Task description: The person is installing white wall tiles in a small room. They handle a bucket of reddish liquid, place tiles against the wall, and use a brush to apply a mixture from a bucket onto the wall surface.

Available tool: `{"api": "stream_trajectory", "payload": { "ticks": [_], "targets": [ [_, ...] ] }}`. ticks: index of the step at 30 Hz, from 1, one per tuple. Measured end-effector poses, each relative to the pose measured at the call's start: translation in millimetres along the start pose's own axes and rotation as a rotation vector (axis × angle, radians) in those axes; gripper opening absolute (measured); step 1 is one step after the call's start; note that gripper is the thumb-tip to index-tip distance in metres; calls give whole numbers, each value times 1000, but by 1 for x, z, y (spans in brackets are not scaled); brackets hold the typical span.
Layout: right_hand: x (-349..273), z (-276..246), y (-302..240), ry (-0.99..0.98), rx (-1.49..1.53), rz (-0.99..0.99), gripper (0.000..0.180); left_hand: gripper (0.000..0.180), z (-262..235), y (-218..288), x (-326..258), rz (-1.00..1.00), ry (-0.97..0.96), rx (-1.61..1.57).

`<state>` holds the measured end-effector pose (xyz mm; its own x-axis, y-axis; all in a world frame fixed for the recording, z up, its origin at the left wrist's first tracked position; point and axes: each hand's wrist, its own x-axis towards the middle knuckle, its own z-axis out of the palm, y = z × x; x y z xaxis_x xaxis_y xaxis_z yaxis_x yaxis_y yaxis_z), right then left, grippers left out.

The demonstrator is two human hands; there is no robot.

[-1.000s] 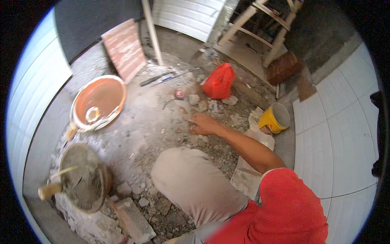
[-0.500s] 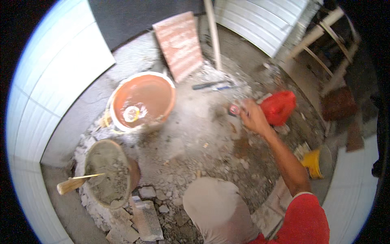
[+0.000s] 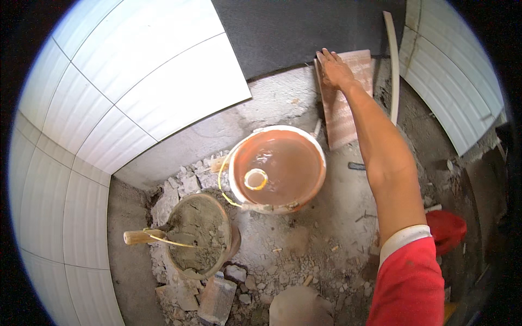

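Note:
My right hand is at the upper left corner of a pinkish-brown streaked tile. Its fingers curl at the tile's top edge, and the thumb side is partly hidden. The tile leans upright against the low wall, with another tile edge showing beside it. Left of it stands a tub of cloudy water with a small white-and-yellow cup floating inside. Nearer me, a bucket of grey mortar holds a trowel with a wooden handle. My left hand is out of view.
White tiles cover the left wall, with a dark panel beyond. A pale strip leans right of the pinkish tile. A red bag lies on the right. Rubble and broken tile pieces litter the floor near me.
My right hand has moved from beside the red bag, near a small dark-and-red object, up to the leaning tile. The view has shifted toward the left wall.

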<state>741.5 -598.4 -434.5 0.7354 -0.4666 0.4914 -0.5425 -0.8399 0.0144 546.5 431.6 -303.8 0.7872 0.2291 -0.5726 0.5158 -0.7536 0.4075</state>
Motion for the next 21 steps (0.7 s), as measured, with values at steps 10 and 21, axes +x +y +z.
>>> {"api": "stream_trajectory", "payload": {
  "ticks": [10,21],
  "targets": [
    [-24,-41,14,53,-170,-177,45,60,30,7,-19,-73,55,-174],
    [-124,-137,67,-287,-336,-430,34,54,24,-49,62,28,3,-173]
  ]
}}
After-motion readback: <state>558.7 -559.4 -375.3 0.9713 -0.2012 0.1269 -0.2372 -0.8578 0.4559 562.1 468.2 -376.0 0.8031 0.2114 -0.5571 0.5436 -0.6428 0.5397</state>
